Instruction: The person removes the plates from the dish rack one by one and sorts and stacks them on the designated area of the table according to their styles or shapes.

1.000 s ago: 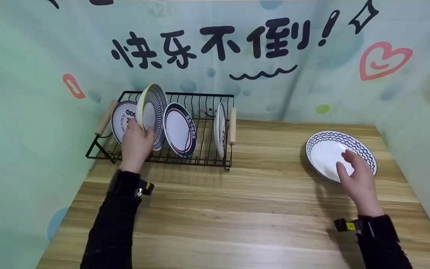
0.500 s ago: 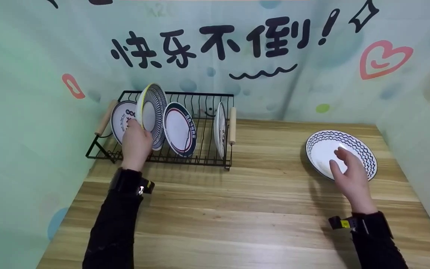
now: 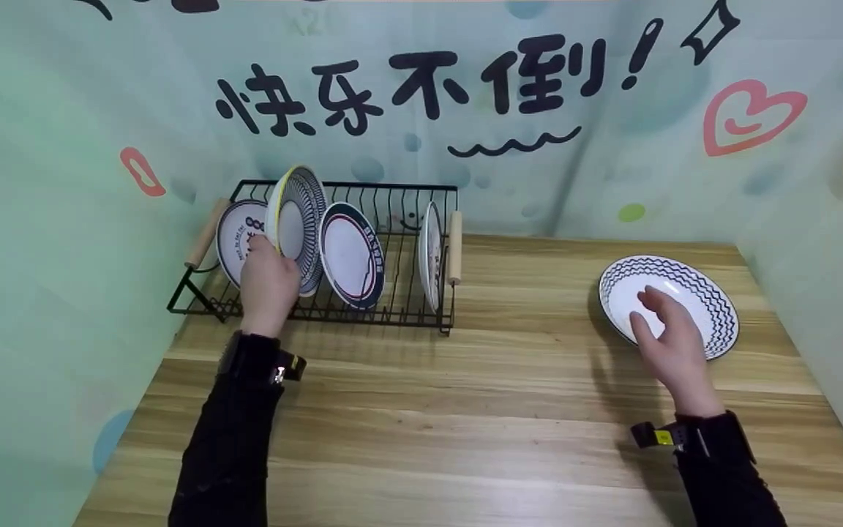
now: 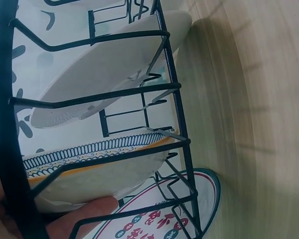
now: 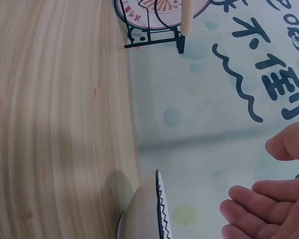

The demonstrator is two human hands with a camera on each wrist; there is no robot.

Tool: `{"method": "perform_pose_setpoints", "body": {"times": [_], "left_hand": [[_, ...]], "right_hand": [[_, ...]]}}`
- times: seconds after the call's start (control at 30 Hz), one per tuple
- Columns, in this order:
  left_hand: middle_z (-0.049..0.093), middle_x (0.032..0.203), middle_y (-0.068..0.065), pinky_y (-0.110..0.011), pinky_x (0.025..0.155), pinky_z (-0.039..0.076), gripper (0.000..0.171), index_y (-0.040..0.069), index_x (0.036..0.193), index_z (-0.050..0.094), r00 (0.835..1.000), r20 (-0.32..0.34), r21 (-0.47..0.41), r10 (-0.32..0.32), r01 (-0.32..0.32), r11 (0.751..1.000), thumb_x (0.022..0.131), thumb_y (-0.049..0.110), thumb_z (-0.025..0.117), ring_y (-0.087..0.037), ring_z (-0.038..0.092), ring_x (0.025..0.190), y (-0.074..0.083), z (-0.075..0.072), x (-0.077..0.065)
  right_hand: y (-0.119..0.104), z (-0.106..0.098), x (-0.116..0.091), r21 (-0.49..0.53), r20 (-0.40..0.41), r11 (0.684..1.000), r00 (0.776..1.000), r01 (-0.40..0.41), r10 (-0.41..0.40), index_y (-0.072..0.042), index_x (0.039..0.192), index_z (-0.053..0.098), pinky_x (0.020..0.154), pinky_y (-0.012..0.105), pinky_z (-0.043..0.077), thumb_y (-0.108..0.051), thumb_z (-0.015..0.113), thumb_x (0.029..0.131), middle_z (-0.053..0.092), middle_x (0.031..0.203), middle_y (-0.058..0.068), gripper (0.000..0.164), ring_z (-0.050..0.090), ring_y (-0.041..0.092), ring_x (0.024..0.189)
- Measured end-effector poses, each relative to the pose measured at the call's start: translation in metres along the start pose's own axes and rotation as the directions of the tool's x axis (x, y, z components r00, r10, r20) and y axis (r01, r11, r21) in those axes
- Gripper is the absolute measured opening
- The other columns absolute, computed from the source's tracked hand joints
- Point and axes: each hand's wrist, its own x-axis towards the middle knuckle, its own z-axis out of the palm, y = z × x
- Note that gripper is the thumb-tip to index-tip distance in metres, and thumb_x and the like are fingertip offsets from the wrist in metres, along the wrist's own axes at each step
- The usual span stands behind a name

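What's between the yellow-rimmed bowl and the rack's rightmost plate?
The head view shows a dark-rimmed plate beside the yellow-rimmed bowl, then bare rack wires before the rightmost plate.

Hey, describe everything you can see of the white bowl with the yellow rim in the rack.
The yellow-rimmed white bowl looks like glazed ceramic: plain outside, a fine dark-blue pattern around the inner wall, a pale plain centre. It stands nearly upright on edge in the black wire rack, its hollow facing right in the head view. It is between a white plate with lettering and a white plate with a dark-blue rim; whether it touches either is unclear. The left hand's grip holds its near edge.
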Motion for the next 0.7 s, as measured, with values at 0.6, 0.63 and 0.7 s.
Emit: {"method": "perform_pose_setpoints", "body": {"times": [0.6, 0.63, 0.7], "left_hand": [[0.062, 0.098, -0.035, -0.059, 0.069, 0.053, 0.030, -0.017, 0.117, 0.044, 0.997, -0.082, -0.015, 0.010, -0.012, 1.000, 0.090, -0.003, 0.044, -0.049, 0.064, 0.085, -0.001, 0.003, -0.004], [0.061, 0.099, -0.036, -0.059, 0.070, 0.053, 0.031, -0.017, 0.118, 0.044, 0.997, -0.083, -0.019, 0.009, -0.011, 1.000, 0.090, -0.003, 0.044, -0.050, 0.064, 0.087, -0.001, 0.002, -0.004], [0.061, 0.102, -0.036, -0.059, 0.073, 0.053, 0.033, -0.017, 0.120, 0.043, 0.997, -0.082, -0.028, 0.008, -0.010, 1.000, 0.090, -0.003, 0.043, -0.050, 0.064, 0.089, -0.001, -0.001, -0.005]], "right_hand": [[-0.011, 0.006, 0.002, 0.035, -0.007, 0.999, 0.999, 0.036, -0.036, 0.014, 0.132, 0.050, 0.104, 0.050, 0.038, -0.002, 0.060, 0.095, 0.059, 0.125, 0.031, 0.042, 0.050, 0.042, 0.122], [-0.011, 0.006, 0.002, 0.036, -0.006, 0.999, 0.999, 0.036, -0.036, 0.014, 0.132, 0.050, 0.104, 0.050, 0.038, -0.003, 0.060, 0.095, 0.059, 0.125, 0.031, 0.042, 0.050, 0.042, 0.122], [-0.013, 0.007, 0.001, 0.041, -0.007, 0.998, 0.999, 0.039, -0.038, 0.014, 0.132, 0.050, 0.104, 0.048, 0.038, -0.002, 0.060, 0.095, 0.059, 0.125, 0.031, 0.042, 0.050, 0.041, 0.122]]}}
